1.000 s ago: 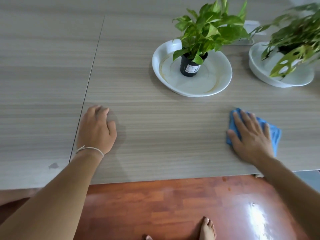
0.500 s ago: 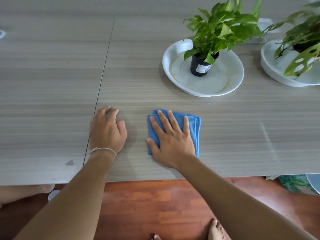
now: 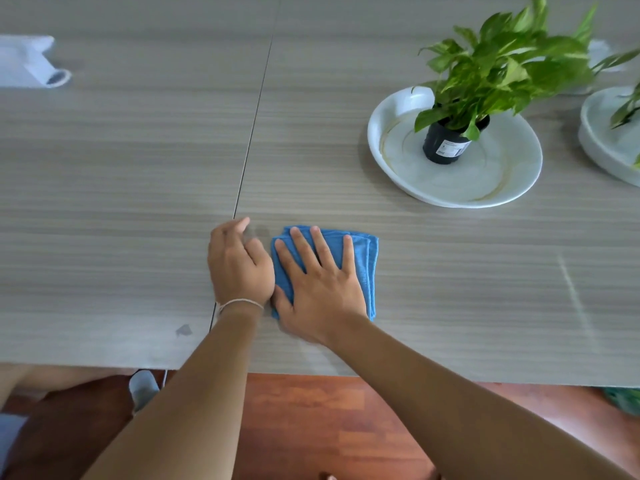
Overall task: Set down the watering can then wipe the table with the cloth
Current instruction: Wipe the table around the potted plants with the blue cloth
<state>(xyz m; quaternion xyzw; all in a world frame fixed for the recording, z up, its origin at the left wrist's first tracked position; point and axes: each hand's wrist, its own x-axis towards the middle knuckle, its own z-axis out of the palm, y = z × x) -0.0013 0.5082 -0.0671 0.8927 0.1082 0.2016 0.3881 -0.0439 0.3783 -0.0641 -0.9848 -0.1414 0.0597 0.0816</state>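
A folded blue cloth (image 3: 365, 261) lies flat on the grey wood-grain table (image 3: 450, 271) near its front edge. My right hand (image 3: 320, 285) presses on it with fingers straight and spread. My left hand (image 3: 239, 265) rests on the table right beside the cloth's left edge, on the seam between the two tabletops, fingers loosely bent, holding nothing. A white watering can (image 3: 29, 62) shows partly at the far left edge of the table, its spout pointing right.
A potted green plant (image 3: 450, 143) stands in a white dish (image 3: 502, 181) at the back right. A second white dish (image 3: 602, 140) with a plant is cut off by the right edge. Red-brown floor lies below the table's front edge.
My right hand has slid the cloth leftward across the table, from the right side until it lies next to my left hand. My left hand has stayed on the seam.
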